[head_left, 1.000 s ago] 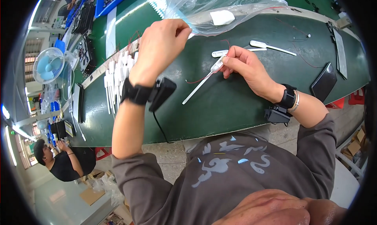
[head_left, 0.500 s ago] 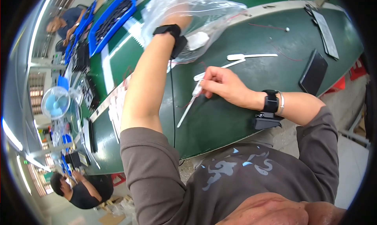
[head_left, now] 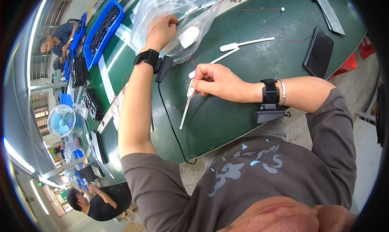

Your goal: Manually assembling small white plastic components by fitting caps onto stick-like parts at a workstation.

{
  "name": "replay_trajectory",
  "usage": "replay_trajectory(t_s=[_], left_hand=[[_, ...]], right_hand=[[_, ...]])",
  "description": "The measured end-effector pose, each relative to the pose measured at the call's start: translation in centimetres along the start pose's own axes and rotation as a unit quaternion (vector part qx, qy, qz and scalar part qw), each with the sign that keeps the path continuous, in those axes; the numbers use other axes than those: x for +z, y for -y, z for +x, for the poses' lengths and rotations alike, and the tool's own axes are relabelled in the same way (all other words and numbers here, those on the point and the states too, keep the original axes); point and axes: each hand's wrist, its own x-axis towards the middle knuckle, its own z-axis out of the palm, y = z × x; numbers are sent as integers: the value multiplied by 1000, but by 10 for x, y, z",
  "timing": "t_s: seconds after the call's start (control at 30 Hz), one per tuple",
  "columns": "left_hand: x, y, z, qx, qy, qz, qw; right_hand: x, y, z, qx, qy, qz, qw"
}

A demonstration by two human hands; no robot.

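My right hand (head_left: 216, 83) pinches a slim white plastic stick with an oval head (head_left: 185, 110), its thin end slanting toward the near edge. A fine reddish wire runs beside it. Just beyond lie two similar white sticks, one long (head_left: 255, 41) and one partly behind my fingers (head_left: 225, 57). At the far left, my left hand (head_left: 161, 32) has its fingers curled closed, over or inside a clear plastic bag (head_left: 142, 19); what they hold, if anything, is hidden. A white piece (head_left: 189, 36) shows through the bag beside it.
A black phone-like slab (head_left: 319, 51) and grey flat bars (head_left: 327, 12) lie at the right. Thin red wires (head_left: 287, 38) sit nearby. A blue bin of dark parts (head_left: 103, 33) stands far left. A black cable (head_left: 168, 118) hangs from my left wrist. Other people work at the left.
My left hand, earlier deep in the bag, has drawn back and left, and its fingers now show. The right hand keeps its pinch on the white stick, shifted slightly left in view.
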Motion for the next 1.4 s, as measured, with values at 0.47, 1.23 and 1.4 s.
replay_trajectory(t_s=[0.47,1.23,1.4], left_hand=[[-51,-54,-55,40,-138,57,988],[-26,-29,-226,-216,-271,-600,721],[-42,-48,-235,-316,-145,-212,913]], right_hand=[[9,1,-9,-5,51,-26,998],[9,5,-2,-15,27,-63,998],[3,5,-4,-6,20,-60,998]])
